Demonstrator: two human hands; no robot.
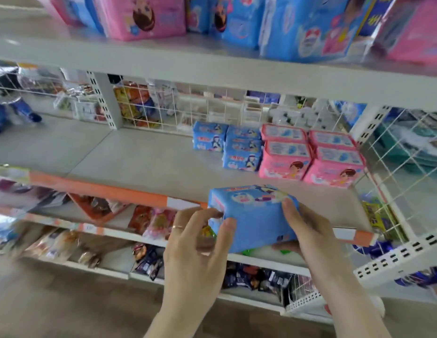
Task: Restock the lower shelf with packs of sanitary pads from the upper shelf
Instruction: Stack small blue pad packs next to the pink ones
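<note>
A blue pack of sanitary pads (254, 215) is held in front of the lower shelf's orange front edge (110, 189). My left hand (195, 242) grips its left side with thumb and fingers. My right hand (307, 230) grips its right side, thumb on top. On the lower shelf (144, 157), at the back right, stand several blue packs (239, 147) and several pink packs (310, 154). The upper shelf (212, 67) carries large pink packs (144, 15) and blue packs (303, 28).
A white wire grid (212, 106) backs the lower shelf, and a wire side panel (395, 154) closes its right end. Snack packets (149, 220) fill the shelves below. The left and middle of the lower shelf show bare grey board.
</note>
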